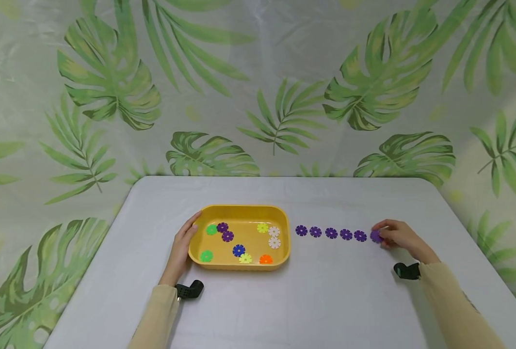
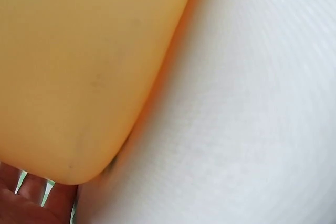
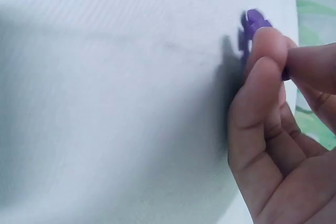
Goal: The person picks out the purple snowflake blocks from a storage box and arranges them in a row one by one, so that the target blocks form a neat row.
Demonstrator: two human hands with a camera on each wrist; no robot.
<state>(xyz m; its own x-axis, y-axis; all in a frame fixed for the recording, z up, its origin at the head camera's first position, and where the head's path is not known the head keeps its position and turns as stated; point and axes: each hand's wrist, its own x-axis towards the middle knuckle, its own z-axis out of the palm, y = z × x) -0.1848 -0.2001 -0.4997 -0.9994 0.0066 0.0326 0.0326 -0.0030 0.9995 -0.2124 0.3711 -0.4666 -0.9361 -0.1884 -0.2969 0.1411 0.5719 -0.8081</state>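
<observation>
As the view runs from the near edge outward, two pale sleeves [image 1: 155,317] come first, each with a small black camera [image 1: 191,289] at the wrist. Beyond them, the left hand [image 1: 181,250] rests unclenched against the left side of a yellow tray [image 1: 236,267], its fingers extended along the wall. Within the tray, the near part holds a green disc [image 1: 206,256], a blue disc [image 1: 238,250] touching a yellow one, and, near the right end, an orange disc [image 1: 266,259]. Farther back lie a second green disc beside two purple ones and, to the right, another yellow disc near two white discs [image 1: 274,242]. Right of the tray, five flower-shaped purple discs [image 1: 331,233] form a row on the white table [image 1: 328,300]. At the row's right end, the right hand [image 1: 401,236] pinches a sixth purple disc [image 1: 375,236] between thumb and fingers; whether it touches the table cannot be told. Past the table's far edge hangs a leaf-patterned cloth [image 1: 297,48].
</observation>
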